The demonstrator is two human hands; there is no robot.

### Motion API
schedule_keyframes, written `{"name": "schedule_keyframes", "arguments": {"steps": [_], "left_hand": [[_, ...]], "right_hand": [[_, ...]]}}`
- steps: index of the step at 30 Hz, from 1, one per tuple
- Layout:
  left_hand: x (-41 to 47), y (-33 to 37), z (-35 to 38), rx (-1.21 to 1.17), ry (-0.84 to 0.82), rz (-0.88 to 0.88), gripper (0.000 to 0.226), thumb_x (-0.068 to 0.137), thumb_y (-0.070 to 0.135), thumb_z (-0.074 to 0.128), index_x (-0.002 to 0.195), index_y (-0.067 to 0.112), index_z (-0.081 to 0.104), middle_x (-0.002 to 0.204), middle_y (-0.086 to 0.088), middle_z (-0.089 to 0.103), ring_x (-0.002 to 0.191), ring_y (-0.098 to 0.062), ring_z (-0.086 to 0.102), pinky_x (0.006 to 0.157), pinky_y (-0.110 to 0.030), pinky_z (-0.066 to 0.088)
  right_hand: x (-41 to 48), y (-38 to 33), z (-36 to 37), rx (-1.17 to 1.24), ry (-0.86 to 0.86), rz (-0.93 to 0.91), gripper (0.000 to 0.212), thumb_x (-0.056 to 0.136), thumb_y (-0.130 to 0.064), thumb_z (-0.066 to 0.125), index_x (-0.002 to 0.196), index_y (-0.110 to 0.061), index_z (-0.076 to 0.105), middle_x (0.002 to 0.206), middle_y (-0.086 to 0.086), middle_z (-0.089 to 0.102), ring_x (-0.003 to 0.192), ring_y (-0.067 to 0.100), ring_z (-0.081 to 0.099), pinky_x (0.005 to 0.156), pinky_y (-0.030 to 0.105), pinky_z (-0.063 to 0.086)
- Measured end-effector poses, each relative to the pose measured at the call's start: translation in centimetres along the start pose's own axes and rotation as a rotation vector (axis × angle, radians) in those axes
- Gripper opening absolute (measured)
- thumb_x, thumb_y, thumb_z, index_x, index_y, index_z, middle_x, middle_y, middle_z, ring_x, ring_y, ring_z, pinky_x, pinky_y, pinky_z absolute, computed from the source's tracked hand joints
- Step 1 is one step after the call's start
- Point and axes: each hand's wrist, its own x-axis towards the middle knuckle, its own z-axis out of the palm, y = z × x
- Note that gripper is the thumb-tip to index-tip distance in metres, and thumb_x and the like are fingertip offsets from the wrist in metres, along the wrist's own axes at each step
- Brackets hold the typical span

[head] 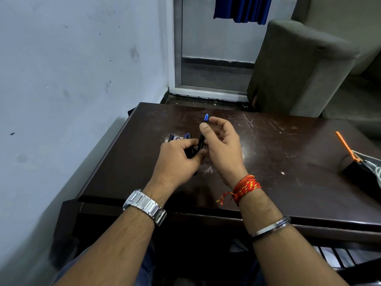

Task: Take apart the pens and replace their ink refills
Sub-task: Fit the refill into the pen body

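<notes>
My left hand (177, 159) grips a black pen barrel (200, 143) that points up and away over the dark brown table (268, 162). My right hand (221, 145) is raised just right of it and pinches a small blue pen tip piece (206, 117) between thumb and forefinger, clear of the barrel. Behind my left hand lie more pens with blue and black parts (179, 137), partly hidden by my fingers.
At the table's right edge lies a black case with an orange tool (348, 149) on it. A wall runs along the left. A grey sofa arm (299, 65) and a glass door stand behind the table.
</notes>
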Motion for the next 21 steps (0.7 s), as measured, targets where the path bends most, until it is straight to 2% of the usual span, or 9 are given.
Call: {"name": "schedule_keyframes", "arguments": {"steps": [2, 5, 7, 10, 14, 18, 21], "left_hand": [[-0.02, 0.02, -0.02, 0.008, -0.001, 0.006, 0.013, 0.081, 0.015, 0.079, 0.093, 0.018, 0.080, 0.062, 0.024, 0.063, 0.065, 0.014, 0.063, 0.057, -0.002, 0.042], [-0.07, 0.18, -0.10, 0.008, -0.023, 0.023, 0.020, 0.082, 0.015, 0.077, 0.100, 0.024, 0.080, 0.068, 0.019, 0.068, 0.070, 0.006, 0.066, 0.058, -0.004, 0.043], [-0.10, 0.27, -0.16, 0.004, -0.023, 0.032, 0.023, 0.083, 0.017, 0.077, 0.103, 0.026, 0.079, 0.071, 0.017, 0.071, 0.071, 0.003, 0.067, 0.060, -0.008, 0.046], [-0.13, 0.30, -0.17, -0.001, -0.027, 0.029, 0.023, 0.084, 0.018, 0.077, 0.106, 0.023, 0.079, 0.079, 0.012, 0.074, 0.075, 0.001, 0.069, 0.066, -0.014, 0.054], [-0.05, 0.29, -0.22, 0.014, -0.020, 0.015, 0.022, 0.084, 0.019, 0.078, 0.106, 0.018, 0.079, 0.078, 0.011, 0.073, 0.073, 0.002, 0.067, 0.066, -0.011, 0.051], [-0.03, 0.23, -0.21, 0.031, 0.000, 0.007, 0.017, 0.081, 0.018, 0.078, 0.098, 0.020, 0.080, 0.066, 0.021, 0.065, 0.069, 0.005, 0.065, 0.060, -0.004, 0.043], [-0.11, 0.28, -0.23, 0.021, -0.007, 0.030, 0.022, 0.082, 0.019, 0.078, 0.103, 0.025, 0.080, 0.071, 0.016, 0.071, 0.073, 0.000, 0.069, 0.061, -0.010, 0.050]], "right_hand": [[-0.07, 0.15, -0.05, -0.049, -0.006, -0.007, 0.030, 0.085, -0.032, 0.076, 0.110, -0.032, 0.059, 0.092, -0.006, 0.064, 0.074, 0.002, 0.060, 0.071, 0.029, 0.056], [-0.11, 0.16, -0.01, -0.078, -0.007, -0.035, 0.031, 0.085, -0.023, 0.077, 0.108, -0.032, 0.059, 0.086, -0.002, 0.060, 0.074, 0.008, 0.057, 0.070, 0.031, 0.056], [-0.10, 0.13, 0.05, -0.067, -0.008, -0.036, 0.028, 0.087, -0.019, 0.074, 0.107, -0.032, 0.059, 0.088, 0.001, 0.063, 0.078, 0.012, 0.060, 0.072, 0.033, 0.056], [-0.09, 0.11, 0.10, -0.034, 0.001, -0.022, 0.025, 0.090, -0.018, 0.069, 0.107, -0.035, 0.059, 0.095, 0.001, 0.069, 0.082, 0.008, 0.065, 0.070, 0.028, 0.056], [-0.06, 0.00, 0.18, 0.036, -0.011, 0.000, 0.022, 0.088, -0.021, 0.066, 0.104, -0.035, 0.059, 0.098, 0.005, 0.075, 0.087, 0.012, 0.069, 0.074, 0.035, 0.057], [-0.19, 0.18, 0.15, -0.030, -0.009, 0.014, 0.027, 0.084, -0.035, 0.076, 0.103, -0.037, 0.057, 0.090, -0.007, 0.070, 0.073, -0.002, 0.066, 0.065, 0.021, 0.054], [-0.17, 0.31, 0.10, -0.057, 0.038, -0.019, 0.023, 0.083, -0.028, 0.078, 0.097, -0.030, 0.060, 0.081, -0.008, 0.067, 0.067, -0.006, 0.062, 0.060, 0.017, 0.052]]}}
